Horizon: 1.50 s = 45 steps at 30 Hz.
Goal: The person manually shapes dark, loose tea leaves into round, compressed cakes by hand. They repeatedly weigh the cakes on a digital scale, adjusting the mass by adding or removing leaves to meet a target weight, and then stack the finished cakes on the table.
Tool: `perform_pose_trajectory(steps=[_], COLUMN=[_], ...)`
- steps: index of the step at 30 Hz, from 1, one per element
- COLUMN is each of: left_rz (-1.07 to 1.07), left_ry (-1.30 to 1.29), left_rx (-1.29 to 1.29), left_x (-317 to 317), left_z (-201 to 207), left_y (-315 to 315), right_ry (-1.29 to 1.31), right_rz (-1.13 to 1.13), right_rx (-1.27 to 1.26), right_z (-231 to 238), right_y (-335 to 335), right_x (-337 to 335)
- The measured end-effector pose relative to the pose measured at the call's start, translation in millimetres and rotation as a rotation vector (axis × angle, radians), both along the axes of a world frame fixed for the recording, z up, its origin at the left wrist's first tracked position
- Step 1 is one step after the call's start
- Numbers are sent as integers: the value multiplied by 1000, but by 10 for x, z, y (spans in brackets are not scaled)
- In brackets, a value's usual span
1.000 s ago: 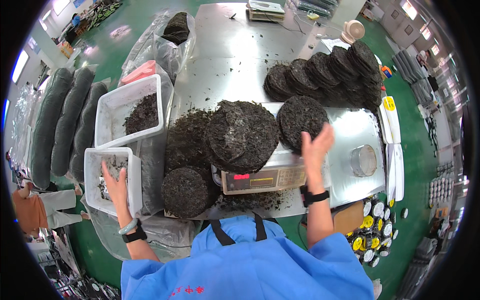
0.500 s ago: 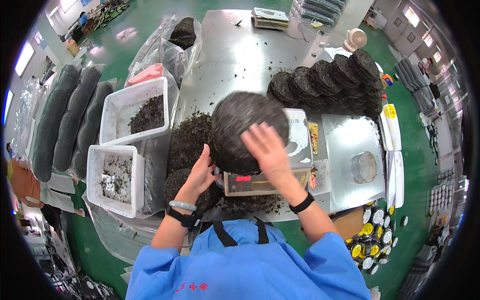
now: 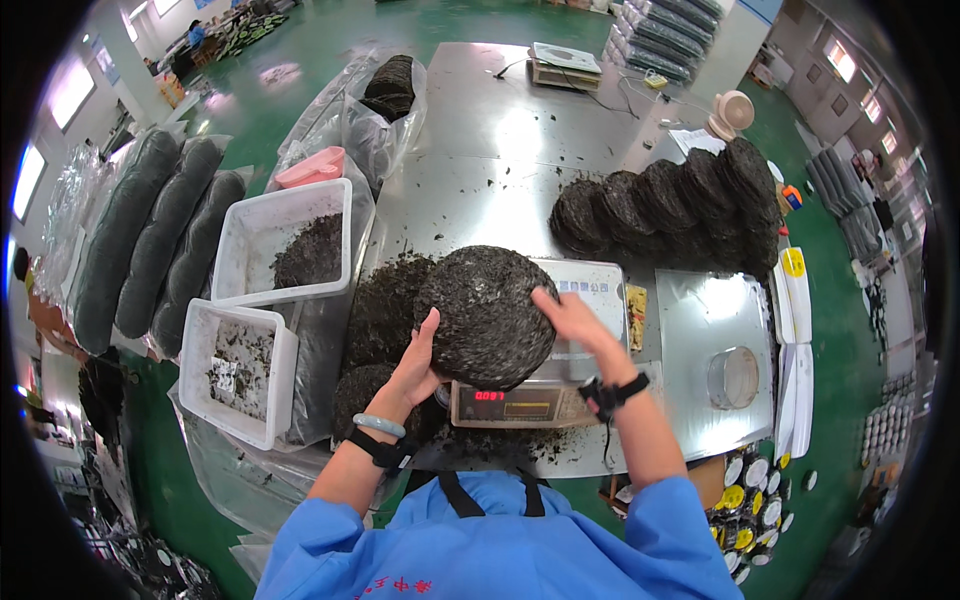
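Together, your left hand (image 3: 418,368) and right hand (image 3: 572,318) grip the round dark compressed tea cake (image 3: 487,317) over the steel digital scale (image 3: 560,385).

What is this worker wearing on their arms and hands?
Both hands are bare, with no gloves. The left hand has a pale green bangle at the wrist and a black strap just below it. The right hand has a black band at the wrist. Short blue sleeves cover the upper arms only.
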<state>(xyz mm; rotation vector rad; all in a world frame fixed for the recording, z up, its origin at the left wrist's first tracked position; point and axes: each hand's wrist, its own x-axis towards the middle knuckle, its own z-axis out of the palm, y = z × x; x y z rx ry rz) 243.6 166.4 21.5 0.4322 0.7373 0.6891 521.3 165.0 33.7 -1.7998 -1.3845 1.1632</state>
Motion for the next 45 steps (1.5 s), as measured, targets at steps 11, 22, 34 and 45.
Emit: perform_pose_trajectory(steps=[11,22,34,45], left_rz=[-18,131,-357,-145], left_ry=[240,366,821,919], left_rx=[320,150,111,587], left_x=[-144,559,1782,941], left_z=[523,-971,-1938,-582], left_y=[915,3163,3275,2579], right_ry=[519,112,66,-438], right_rz=[-162,-578,-972,-473], right_rx=[88,365,34,120], right_z=[230,477,-312,-195], right_y=[177,26,-1275,-841], right_x=[-236,1237,1674,790])
